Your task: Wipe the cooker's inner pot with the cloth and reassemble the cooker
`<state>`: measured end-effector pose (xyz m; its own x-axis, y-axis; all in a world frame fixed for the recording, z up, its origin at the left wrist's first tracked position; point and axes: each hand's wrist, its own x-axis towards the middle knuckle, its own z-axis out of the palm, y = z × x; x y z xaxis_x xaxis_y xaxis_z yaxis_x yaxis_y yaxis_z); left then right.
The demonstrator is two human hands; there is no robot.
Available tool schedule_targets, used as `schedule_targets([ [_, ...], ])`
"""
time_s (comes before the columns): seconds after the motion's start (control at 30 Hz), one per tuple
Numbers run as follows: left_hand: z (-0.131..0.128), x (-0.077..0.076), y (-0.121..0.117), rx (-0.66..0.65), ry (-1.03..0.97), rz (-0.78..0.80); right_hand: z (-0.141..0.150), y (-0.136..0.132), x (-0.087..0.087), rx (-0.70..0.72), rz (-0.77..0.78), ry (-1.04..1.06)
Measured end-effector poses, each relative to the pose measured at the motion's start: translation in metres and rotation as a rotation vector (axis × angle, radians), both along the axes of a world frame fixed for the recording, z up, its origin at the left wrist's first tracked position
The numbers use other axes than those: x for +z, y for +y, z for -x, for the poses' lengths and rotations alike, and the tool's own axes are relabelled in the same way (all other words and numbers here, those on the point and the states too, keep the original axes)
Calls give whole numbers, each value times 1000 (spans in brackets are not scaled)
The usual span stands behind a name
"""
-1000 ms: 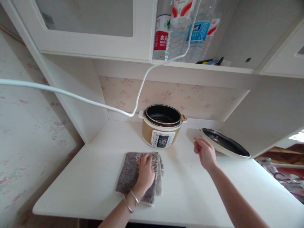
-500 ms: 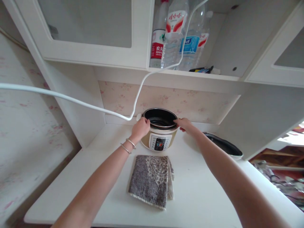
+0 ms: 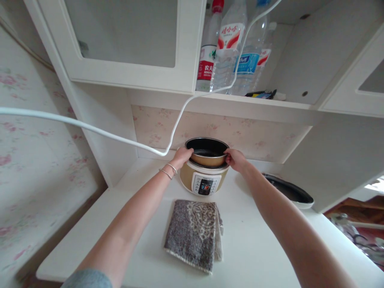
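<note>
A gold and white rice cooker (image 3: 205, 182) stands at the back of the white counter (image 3: 258, 248). Its inner pot (image 3: 207, 157), dark inside and gold outside, is raised partway out of the cooker body. My left hand (image 3: 181, 156) grips the pot's left rim and my right hand (image 3: 235, 159) grips its right rim. Two bracelets circle my left wrist. A folded grey patterned cloth (image 3: 193, 233) lies flat on the counter just in front of the cooker.
The cooker's lid (image 3: 288, 192) lies upside down on the counter at the right. A white cable (image 3: 126, 138) hangs across from the left up to the shelf. Several water bottles (image 3: 231, 48) stand on the shelf above, beside a closed cabinet door (image 3: 126, 44).
My left hand left the cloth and my right hand left the lid's side; both went to the cooker, gripped the inner pot's rim and lifted it partway out.
</note>
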<state>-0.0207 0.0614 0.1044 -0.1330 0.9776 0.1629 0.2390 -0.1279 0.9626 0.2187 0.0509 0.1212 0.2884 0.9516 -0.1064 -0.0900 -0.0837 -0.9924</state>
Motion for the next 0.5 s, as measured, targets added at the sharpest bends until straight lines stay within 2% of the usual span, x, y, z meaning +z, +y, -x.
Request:
schedule_targets([
  [0.1,-13,16,-7,-8,-122,21,0,3,19,11,-94,103],
  [0.23,-20,50,-22,-2,-351,-57,-1,-2,52,70,-208,171],
  [0.37,-1,78,-47,-1,-542,-181,11,-20,79,230,-377,189],
  [0.5,34,83,-75,151,-589,-290,42,-40,92,469,-457,150],
])
